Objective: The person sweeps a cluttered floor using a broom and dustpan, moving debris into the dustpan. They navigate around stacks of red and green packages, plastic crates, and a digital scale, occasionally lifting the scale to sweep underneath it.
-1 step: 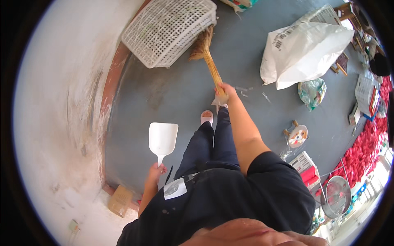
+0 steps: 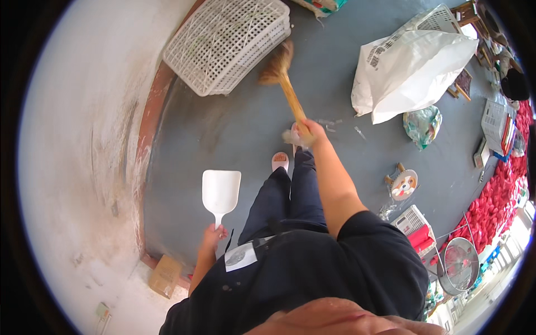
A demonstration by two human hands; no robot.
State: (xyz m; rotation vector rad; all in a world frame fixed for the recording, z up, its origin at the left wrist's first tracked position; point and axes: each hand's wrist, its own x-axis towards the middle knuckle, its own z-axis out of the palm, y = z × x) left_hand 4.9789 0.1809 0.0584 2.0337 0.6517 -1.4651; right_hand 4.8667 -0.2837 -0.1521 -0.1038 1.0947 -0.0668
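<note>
Right hand (image 2: 314,133): closed around the handle of a straw broom (image 2: 292,101), the fingers wrapped about the shaft near its lower end in the view. The broom's long axis slants away from the person and somewhat to the left; its bristles, blurred, point away from the body. The broom head lies just beside the stacked white crates (image 2: 223,47), whether touching them cannot be told. Left hand (image 2: 211,236): curled narrowly about the short handle of a white dustpan (image 2: 221,191), at the person's left, near the dark trousers (image 2: 265,204). The dustpan's long axis runs almost straight away from the body, handle toward the person, broad edge facing outward, its pale inner face visible from above.
</note>
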